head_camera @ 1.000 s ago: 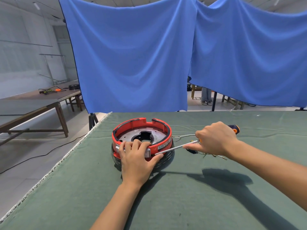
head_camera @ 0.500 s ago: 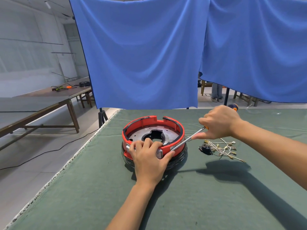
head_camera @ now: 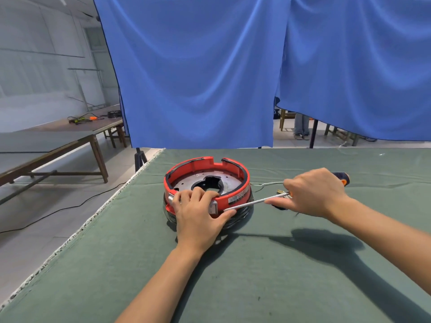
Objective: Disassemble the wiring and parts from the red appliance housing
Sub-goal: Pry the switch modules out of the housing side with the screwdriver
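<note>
Red housing [head_camera: 235, 198] sat near the green table's [head_camera: 233, 276] far left corner. Left hand [head_camera: 200, 215] gripped its near rim, fingers curled over. Right hand [head_camera: 314, 194] clutched a screwdriver [head_camera: 251, 202], tip against the housing; loose wiring [head_camera: 268, 184] lay behind.

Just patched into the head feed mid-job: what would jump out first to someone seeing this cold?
The red appliance housing sits mid-table on the green cloth, with the left hand gripping its near rim. The right hand holds a screwdriver whose metal shaft reaches the housing's near right side. Behind, big blue drapes fill the background, and loose wiring lies just right of the housing.
</note>
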